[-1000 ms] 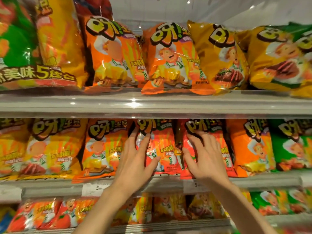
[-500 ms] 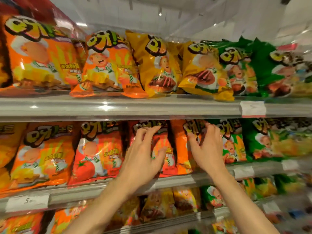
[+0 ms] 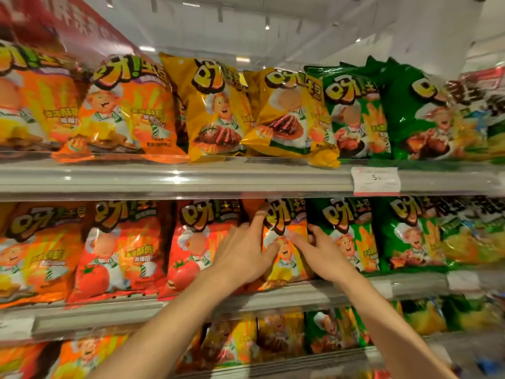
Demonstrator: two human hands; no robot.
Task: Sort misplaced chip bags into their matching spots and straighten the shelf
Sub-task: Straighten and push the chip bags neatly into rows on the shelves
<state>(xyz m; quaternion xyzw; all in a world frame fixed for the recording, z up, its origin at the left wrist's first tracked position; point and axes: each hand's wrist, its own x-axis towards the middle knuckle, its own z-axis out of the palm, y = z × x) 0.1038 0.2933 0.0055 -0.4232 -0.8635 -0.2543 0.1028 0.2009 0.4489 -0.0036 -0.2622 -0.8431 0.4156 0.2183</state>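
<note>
In the centre of the frame both hands now work one orange bag (image 3: 284, 242) on the middle shelf (image 3: 191, 302); a second ago they lay on two red-orange bags further left along the row, so the straightening seems to have moved rightward to the boundary between flavours. The left hand (image 3: 243, 253) lies with straight fingers against the bag's left side, forefinger up along its edge, its grip released. The right hand (image 3: 319, 250) has its thumb across the bag's front and its fingers tucked behind the right edge, so that grip looks to be grasping the bag. Left of it stand red tomato bags (image 3: 120, 247), touching; right of it a green bag (image 3: 344, 236), pressed close. The orange bag probably belongs elsewhere, perhaps with the orange bags (image 3: 128, 110) at upper left. Room is tight: the upper shelf's lip (image 3: 218, 181) hangs just above the bag tops, and neighbours crowd both sides, so the likeliest free way out is forward.
</note>
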